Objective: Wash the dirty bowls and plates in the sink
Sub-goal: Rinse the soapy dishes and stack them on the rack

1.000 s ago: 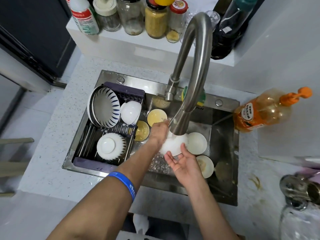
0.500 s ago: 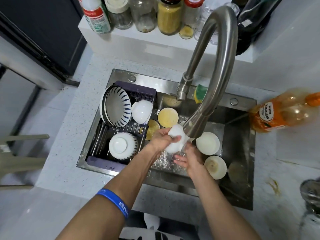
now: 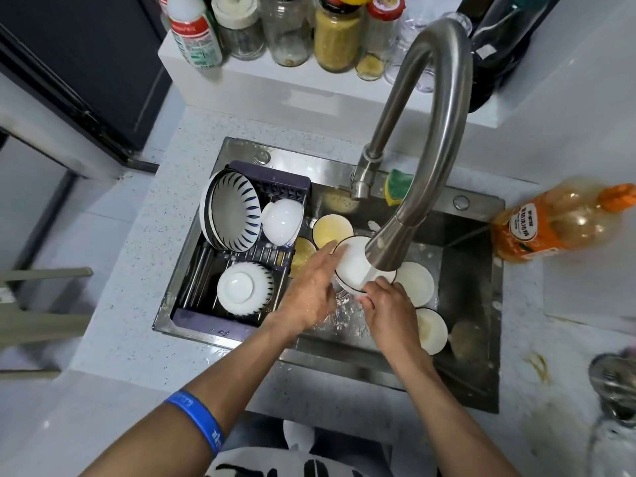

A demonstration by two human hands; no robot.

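Now both hands over the sink (image 3: 475,342), under the faucet (image 3: 406,232) head. Left hand (image 3: 311,287) reaching in from the lower left, back of hand up, fingers straight and loosely spread, tips laid against the left rim of a white bowl (image 3: 351,266). Right hand (image 3: 389,308) coming from the lower right, fingers curled round the bowl's near rim, gripping it. Bowl held tilted directly beneath the spout, above splashing water. Blue wristband (image 3: 199,421) on the left forearm, white lettering too blurred to read.

More small dishes down in the basin: yellow-stained ones (image 3: 332,230) behind the left hand, white ones (image 3: 414,284) right of the held bowl. Washed bowls in the dark rack (image 3: 282,187) at the sink's left: striped bowl (image 3: 234,215) on edge, two white ones overturned.

Orange detergent bottle (image 3: 557,225) lying on the counter at right, round label with characters too small to make out. White bottle (image 3: 192,32) on the back ledge, red-banded label, print unreadable.
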